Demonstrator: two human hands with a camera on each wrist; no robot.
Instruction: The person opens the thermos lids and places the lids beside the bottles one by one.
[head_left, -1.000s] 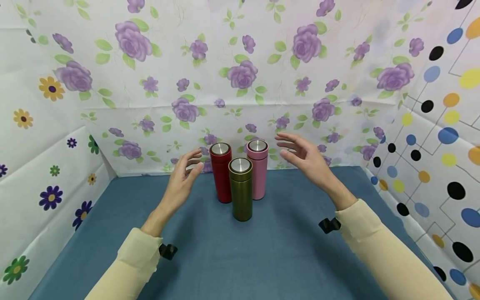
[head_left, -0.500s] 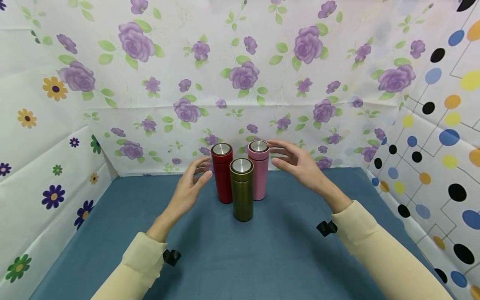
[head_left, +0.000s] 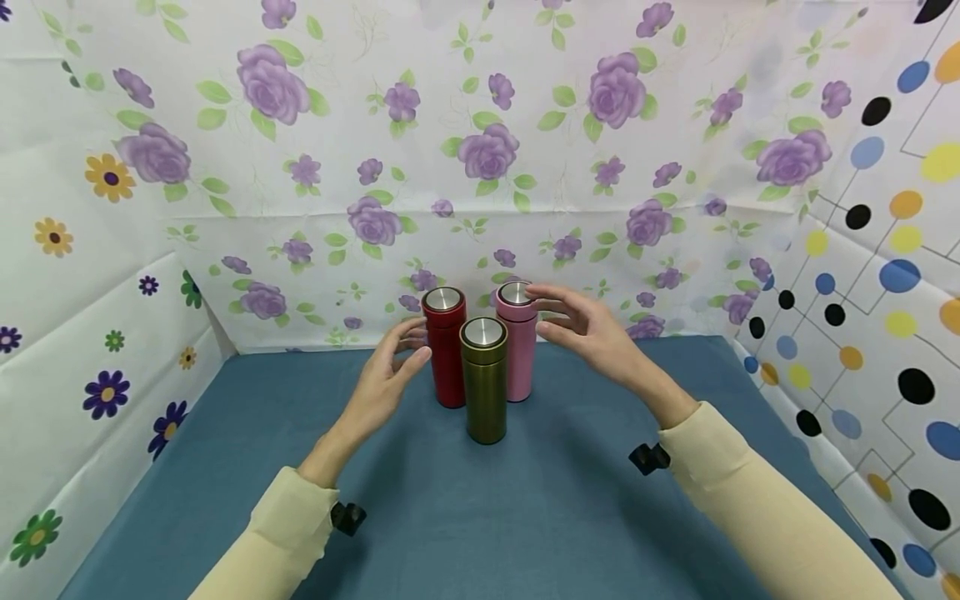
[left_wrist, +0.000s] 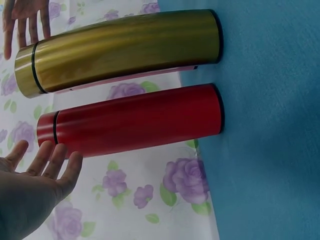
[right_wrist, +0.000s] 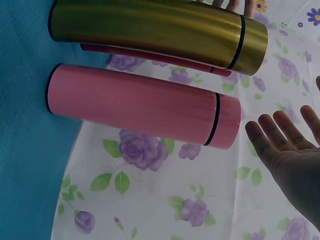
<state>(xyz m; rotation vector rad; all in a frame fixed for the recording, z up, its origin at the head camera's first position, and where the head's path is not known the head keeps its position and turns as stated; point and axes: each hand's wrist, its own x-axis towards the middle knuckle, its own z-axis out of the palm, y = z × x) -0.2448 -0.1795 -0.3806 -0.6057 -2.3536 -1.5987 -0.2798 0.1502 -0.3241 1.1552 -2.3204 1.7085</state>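
Observation:
Three upright thermos flasks stand close together on the blue tabletop: a red thermos [head_left: 447, 358] at the back left, a pink thermos [head_left: 521, 358] at the back right and an olive-green thermos [head_left: 486, 400] in front. My left hand [head_left: 381, 383] is at the red thermos's left side, fingers loosely bent near its upper part; whether they touch it I cannot tell. On the other side, my right hand [head_left: 588, 333] has its fingertips by the pink thermos's lid, partly overlapping it. In the right wrist view the pink thermos [right_wrist: 135, 105] shows apart from the spread fingers [right_wrist: 287, 131].
Blue cloth [head_left: 480, 525] covers the table. A floral sheet [head_left: 420, 150] rises directly behind the flasks. Side sheets with daisies [head_left: 105, 333] and coloured dots [head_left: 862, 292] close in the left and right. Each wrist carries a small black camera [head_left: 348, 518].
Both hands have moved inward, the left one rightward to the red thermos and the right one leftward and slightly down to the pink one. The flasks stay in place.

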